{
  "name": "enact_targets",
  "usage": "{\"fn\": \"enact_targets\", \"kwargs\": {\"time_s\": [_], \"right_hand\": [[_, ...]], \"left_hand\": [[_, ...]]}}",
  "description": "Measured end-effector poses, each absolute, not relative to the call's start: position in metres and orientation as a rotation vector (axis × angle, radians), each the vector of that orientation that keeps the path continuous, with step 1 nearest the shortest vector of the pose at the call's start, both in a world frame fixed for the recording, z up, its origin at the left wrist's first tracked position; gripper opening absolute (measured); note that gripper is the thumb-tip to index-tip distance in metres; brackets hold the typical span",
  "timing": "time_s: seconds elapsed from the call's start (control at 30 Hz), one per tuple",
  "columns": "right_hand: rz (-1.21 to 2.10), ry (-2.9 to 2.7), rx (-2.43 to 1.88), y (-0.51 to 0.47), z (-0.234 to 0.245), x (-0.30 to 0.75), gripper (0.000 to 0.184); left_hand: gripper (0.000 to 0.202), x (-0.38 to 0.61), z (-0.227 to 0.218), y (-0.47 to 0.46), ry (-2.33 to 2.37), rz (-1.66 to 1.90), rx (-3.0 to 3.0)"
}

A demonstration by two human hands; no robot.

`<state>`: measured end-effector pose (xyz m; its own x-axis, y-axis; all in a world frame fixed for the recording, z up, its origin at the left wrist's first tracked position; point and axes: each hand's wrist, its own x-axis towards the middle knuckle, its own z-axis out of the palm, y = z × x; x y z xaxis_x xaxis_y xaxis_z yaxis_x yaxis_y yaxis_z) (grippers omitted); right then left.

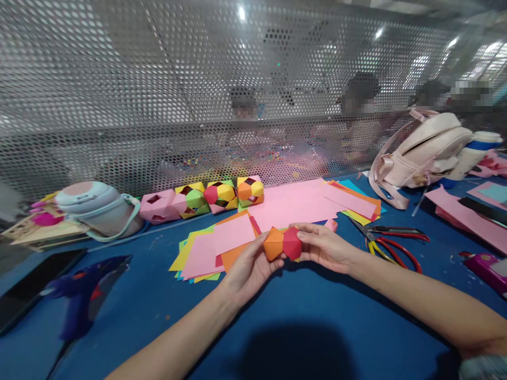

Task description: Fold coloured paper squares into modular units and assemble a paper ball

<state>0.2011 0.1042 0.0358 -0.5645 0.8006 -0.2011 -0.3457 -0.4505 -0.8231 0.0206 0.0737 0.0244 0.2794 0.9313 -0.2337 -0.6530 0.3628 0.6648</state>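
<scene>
Both my hands hold a folded paper piece above the blue table (166, 311). My left hand (247, 266) grips its orange part (273, 244) from the left, fingers curled around it. My right hand (322, 245) pinches the red part (292, 244) from the right. The two parts touch each other at the middle. Beneath and behind my hands lies a loose pile of coloured paper sheets (214, 245), mostly pink, orange and yellow.
Several finished paper cubes (206, 198) line the perforated metal screen (198, 105). Red-handled scissors (392, 245) lie to the right, a pink backpack (423, 150) and bottle (475, 153) beyond. A blue glue gun (87, 293), phone (31, 287) and round pouch (99, 208) sit left. People sit behind the screen.
</scene>
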Motion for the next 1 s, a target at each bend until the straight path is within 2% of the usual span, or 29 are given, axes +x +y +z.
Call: {"fn": "enact_targets", "kwargs": {"time_s": [0.23,0.37,0.43,0.57,0.8,0.87,1.0], "right_hand": [[1.924,-0.961,-0.898,0.120,0.044,0.201,0.035],[1.731,-1.254,-0.933,0.142,0.046,0.201,0.026],[1.572,-1.434,-0.977,0.157,0.046,0.198,0.017],[1.428,-1.573,-1.098,0.190,0.047,0.196,0.016],[1.101,-1.964,-1.276,0.197,0.067,0.238,0.027],[1.040,-2.105,-1.288,0.185,0.075,0.259,0.029],[0.625,-2.753,-1.195,0.162,0.073,0.293,0.044]], "left_hand": [[0.059,0.019,0.031,0.077,0.816,1.148,0.674],[0.073,0.020,0.033,0.090,1.016,1.082,0.921],[0.071,0.021,0.032,0.104,1.125,1.066,1.090],[0.062,0.022,0.021,0.138,1.372,1.098,1.384],[0.055,0.015,0.007,0.162,1.545,1.072,1.576],[0.048,0.015,0.010,0.154,1.561,1.088,1.686],[0.025,0.030,0.016,0.127,1.427,1.006,1.912]]}}
